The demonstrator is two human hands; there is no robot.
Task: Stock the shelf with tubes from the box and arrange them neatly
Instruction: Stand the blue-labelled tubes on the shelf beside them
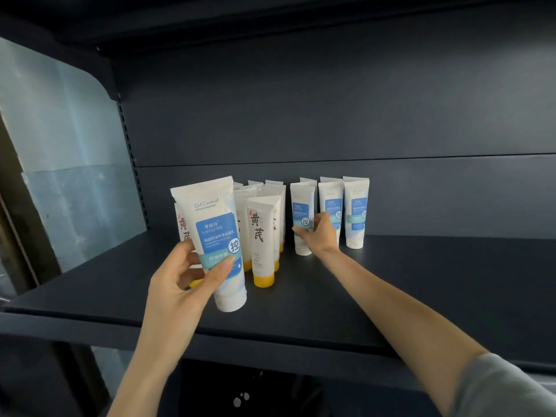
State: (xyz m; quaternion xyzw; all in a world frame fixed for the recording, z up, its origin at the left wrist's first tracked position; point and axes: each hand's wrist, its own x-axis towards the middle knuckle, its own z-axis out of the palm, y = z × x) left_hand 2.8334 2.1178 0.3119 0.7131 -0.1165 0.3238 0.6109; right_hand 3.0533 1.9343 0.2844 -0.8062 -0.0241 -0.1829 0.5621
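- The left hand [186,275] has its grip wrapped round the held tube [216,236], thumb across the blue label; the tube is cap down, tilted, left of centre and just in front of the shelf [421,281]
- The right hand [316,233] pinches the front tube [302,218], right of centre, which stands on its white cap on the shelf
- The step looks like squaring that front tube with its row [356,212]; the held one probably goes in beside it
- Seat each cap flat and release slowly, since a nudge could topple the close neighbours
- The tubes look like smooth, soft plastic, crimped flat on top and round at the cap, so they are likely to dent if squeezed
- The yellow-capped tubes [263,236] crowd together at centre
- The shelf looks dark and matte
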